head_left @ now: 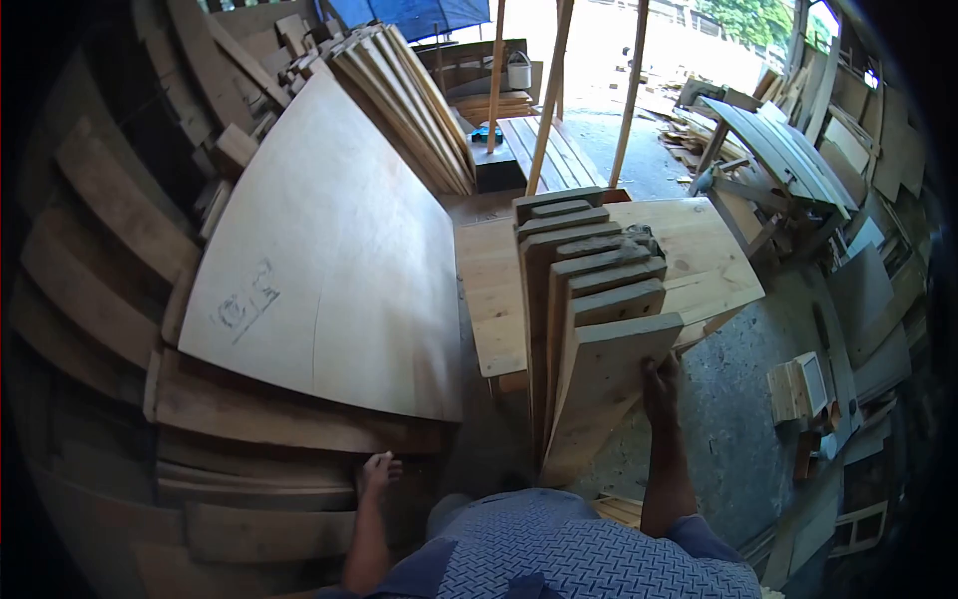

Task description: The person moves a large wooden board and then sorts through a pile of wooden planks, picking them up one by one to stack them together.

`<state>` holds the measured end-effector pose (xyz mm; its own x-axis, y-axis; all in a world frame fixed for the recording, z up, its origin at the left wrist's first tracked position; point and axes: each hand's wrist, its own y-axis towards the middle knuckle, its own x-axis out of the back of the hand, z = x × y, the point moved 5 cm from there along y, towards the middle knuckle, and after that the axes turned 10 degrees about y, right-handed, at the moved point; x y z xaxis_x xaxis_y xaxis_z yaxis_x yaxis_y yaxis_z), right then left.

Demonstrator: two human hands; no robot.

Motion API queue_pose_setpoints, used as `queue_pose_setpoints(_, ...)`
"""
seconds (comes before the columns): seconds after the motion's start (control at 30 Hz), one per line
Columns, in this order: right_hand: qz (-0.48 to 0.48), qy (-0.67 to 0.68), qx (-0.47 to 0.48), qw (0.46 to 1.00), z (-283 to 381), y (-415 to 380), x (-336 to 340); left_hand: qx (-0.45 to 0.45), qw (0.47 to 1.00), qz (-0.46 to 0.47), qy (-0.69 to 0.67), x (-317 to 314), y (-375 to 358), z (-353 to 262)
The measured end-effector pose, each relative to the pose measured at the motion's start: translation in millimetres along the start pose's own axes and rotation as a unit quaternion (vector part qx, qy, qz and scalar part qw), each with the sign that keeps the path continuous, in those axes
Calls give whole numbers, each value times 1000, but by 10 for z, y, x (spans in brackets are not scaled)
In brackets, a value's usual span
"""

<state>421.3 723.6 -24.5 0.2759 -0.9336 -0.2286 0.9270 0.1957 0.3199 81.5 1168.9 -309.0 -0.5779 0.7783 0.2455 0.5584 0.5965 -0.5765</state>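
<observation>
One broad plywood sheet leans at the left, tilted back against stacked timber, with a faint dark marking near its lower left corner. Under its bottom edge lie long horizontal boards, piled one over another down toward the floor. To the right of the sheet stands a wooden table, its pale top showing on either side of a row of upright planks. These planks stand on end in front of the table, packed face to face and stepped in height, the nearest one widest in view and leaning slightly left. The right hand is closed on the right edge of that nearest plank, fingers wrapped over the rim near its upper corner. The left hand rests with fingers loosely spread against the horizontal boards just below the sheet's lower edge, gripping nothing that shows. Farther back, slanted boards lean behind the sheet, and a small white bucket sits near the posts.
</observation>
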Motion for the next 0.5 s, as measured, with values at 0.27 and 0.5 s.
queue_pose_setpoints(0.27,-22,-230,71,970,107,65,59,-227,966,117,50,-1304,-256,-2347)
queue_pose_setpoints(0.5,-115,-366,246,890,759,11,-238,-412,862,256,149,-2046,-1302,-3821)
